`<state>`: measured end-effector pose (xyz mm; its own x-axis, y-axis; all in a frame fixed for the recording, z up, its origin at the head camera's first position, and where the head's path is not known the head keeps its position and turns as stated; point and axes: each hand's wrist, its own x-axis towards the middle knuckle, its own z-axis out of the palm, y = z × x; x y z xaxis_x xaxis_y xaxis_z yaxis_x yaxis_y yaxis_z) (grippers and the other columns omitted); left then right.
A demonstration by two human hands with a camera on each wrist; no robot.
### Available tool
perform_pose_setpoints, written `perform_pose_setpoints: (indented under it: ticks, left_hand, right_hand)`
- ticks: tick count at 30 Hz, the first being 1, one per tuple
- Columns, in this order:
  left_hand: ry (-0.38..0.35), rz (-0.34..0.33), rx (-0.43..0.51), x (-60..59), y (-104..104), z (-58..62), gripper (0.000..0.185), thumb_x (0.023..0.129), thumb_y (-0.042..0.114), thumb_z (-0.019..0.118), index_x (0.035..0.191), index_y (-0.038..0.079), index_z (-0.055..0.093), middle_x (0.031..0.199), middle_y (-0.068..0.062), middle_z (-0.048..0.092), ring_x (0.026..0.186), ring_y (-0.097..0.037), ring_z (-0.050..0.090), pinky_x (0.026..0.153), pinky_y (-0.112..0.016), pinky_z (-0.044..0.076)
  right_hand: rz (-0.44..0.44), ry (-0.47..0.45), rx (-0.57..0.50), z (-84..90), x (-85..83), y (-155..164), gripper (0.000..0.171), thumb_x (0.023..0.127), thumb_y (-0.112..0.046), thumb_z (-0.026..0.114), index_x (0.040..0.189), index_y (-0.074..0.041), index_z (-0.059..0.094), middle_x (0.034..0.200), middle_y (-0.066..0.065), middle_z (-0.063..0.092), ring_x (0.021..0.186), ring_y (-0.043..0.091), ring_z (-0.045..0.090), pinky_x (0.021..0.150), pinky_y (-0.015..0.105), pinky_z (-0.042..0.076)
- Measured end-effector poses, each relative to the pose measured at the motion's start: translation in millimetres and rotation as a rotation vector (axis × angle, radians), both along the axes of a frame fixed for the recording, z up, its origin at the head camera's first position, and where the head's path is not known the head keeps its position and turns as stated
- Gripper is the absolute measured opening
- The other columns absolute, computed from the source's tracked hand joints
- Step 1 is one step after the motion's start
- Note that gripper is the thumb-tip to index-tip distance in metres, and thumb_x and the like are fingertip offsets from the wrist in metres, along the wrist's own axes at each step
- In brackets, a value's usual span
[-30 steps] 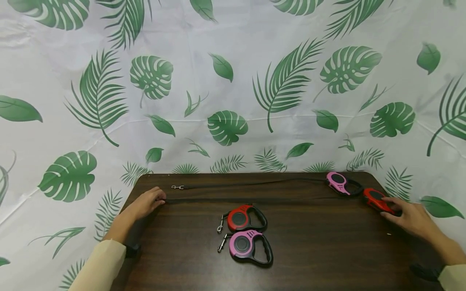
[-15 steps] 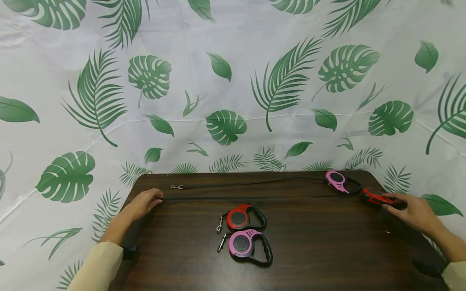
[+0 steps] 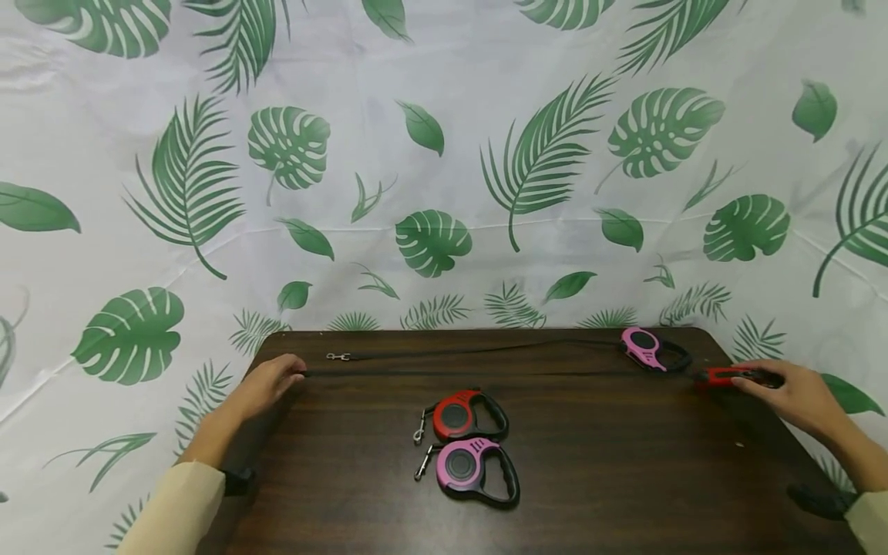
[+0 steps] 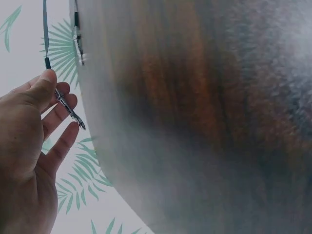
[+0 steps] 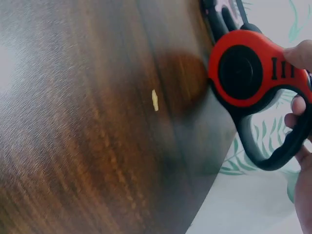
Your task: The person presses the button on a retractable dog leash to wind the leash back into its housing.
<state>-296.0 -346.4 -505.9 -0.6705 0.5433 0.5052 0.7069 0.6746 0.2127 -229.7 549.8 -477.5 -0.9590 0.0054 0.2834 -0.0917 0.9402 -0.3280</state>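
- The left hand (image 3: 267, 384) reaches forward at the far left, palm down, forearm angled in from the lower left in a cream sleeve (image 3: 176, 515).
- Its thumb and fingers (image 4: 58, 114) pinch a thin metal clip (image 4: 68, 109) (the other fingers lie loosely spread).
- The right hand (image 3: 794, 393) is stretched out to the far right, wrist raised.
- Its fingers (image 5: 296, 113) curl through the handle of a red leash reel (image 5: 248, 70), thumb resting on top.

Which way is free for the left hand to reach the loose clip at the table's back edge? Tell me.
Probably yes, straight across: the left hand lies just beside the loose clip with bare table between. But its fingers pinch another clip.
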Motion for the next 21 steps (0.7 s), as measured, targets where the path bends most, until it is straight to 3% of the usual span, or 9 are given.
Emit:
perform_pose_setpoints:
  ticks: [4, 7, 10, 13, 16, 19, 21]
  left_hand:
    - [0.041, -0.026, 0.013, -1.9, 0.0, 3.3, 0.027, 0.083, -0.013, 0.08, 0.102, -0.001, 0.066, 0.091, -0.01, 0.069, 0.08, -0.027, 0.07, 0.067, -0.041, 0.057]
    - [0.064, -0.026, 0.03, -0.2, -1.3, 7.0, 0.029, 0.082, -0.015, 0.08, 0.103, -0.001, 0.066, 0.091, -0.01, 0.069, 0.079, -0.025, 0.068, 0.066, -0.04, 0.056]
    - [0.087, -0.019, 0.035, 2.3, -4.4, 9.7, 0.031, 0.079, -0.016, 0.081, 0.102, -0.001, 0.066, 0.09, -0.01, 0.069, 0.078, -0.024, 0.068, 0.065, -0.039, 0.055]
    - [0.101, -0.018, 0.036, 5.8, -8.5, 12.0, 0.033, 0.076, -0.018, 0.082, 0.101, -0.002, 0.066, 0.089, -0.01, 0.069, 0.077, -0.025, 0.067, 0.065, -0.04, 0.055]
    - [0.102, -0.01, 0.033, 11.0, -12.1, 14.9, 0.034, 0.075, -0.019, 0.082, 0.101, -0.003, 0.066, 0.089, -0.01, 0.069, 0.077, -0.026, 0.068, 0.065, -0.04, 0.056]
    - [0.086, 0.017, 0.043, 17.4, -15.5, 18.2, 0.032, 0.076, -0.018, 0.082, 0.1, -0.003, 0.066, 0.088, -0.008, 0.07, 0.076, -0.024, 0.068, 0.065, -0.04, 0.057]
    - [0.07, 0.034, 0.051, 19.9, -17.9, 19.8, 0.031, 0.078, -0.018, 0.081, 0.1, -0.002, 0.067, 0.087, -0.006, 0.07, 0.077, -0.022, 0.068, 0.065, -0.038, 0.056]
  right_hand:
    - [0.018, -0.041, -0.086, 0.2, 1.9, 3.9, 0.048, 0.1, -0.034, 0.075, 0.122, 0.008, 0.07, 0.084, 0.012, 0.064, 0.062, 0.012, 0.042, 0.054, 0.031, 0.032]
    - [0.025, -0.08, -0.139, 2.4, 3.1, 7.6, 0.047, 0.101, -0.034, 0.074, 0.125, 0.007, 0.07, 0.104, 0.029, 0.069, 0.074, 0.001, 0.046, 0.06, 0.033, 0.039]
    - [0.025, -0.119, -0.179, 5.9, 3.3, 10.2, 0.047, 0.102, -0.035, 0.073, 0.126, 0.006, 0.07, 0.123, 0.037, 0.065, 0.09, -0.012, 0.043, 0.069, 0.04, 0.044]
    - [0.02, -0.159, -0.227, 9.5, 2.9, 12.2, 0.045, 0.103, -0.036, 0.072, 0.125, 0.003, 0.071, 0.12, 0.025, 0.069, 0.09, -0.017, 0.041, 0.074, 0.048, 0.046]
    - [0.02, -0.19, -0.258, 12.9, 2.3, 12.1, 0.046, 0.104, -0.038, 0.07, 0.127, 0.002, 0.07, 0.114, 0.011, 0.07, 0.093, -0.009, 0.046, 0.079, 0.056, 0.046]
    - [0.025, -0.203, -0.281, 16.0, 1.8, 11.0, 0.047, 0.105, -0.04, 0.068, 0.129, 0.0, 0.069, 0.109, -0.008, 0.069, 0.096, -0.008, 0.046, 0.085, 0.064, 0.045]
    - [0.035, -0.202, -0.301, 17.1, 1.3, 10.3, 0.046, 0.106, -0.039, 0.066, 0.13, -0.001, 0.069, 0.104, -0.023, 0.064, 0.095, -0.013, 0.044, 0.087, 0.067, 0.043]
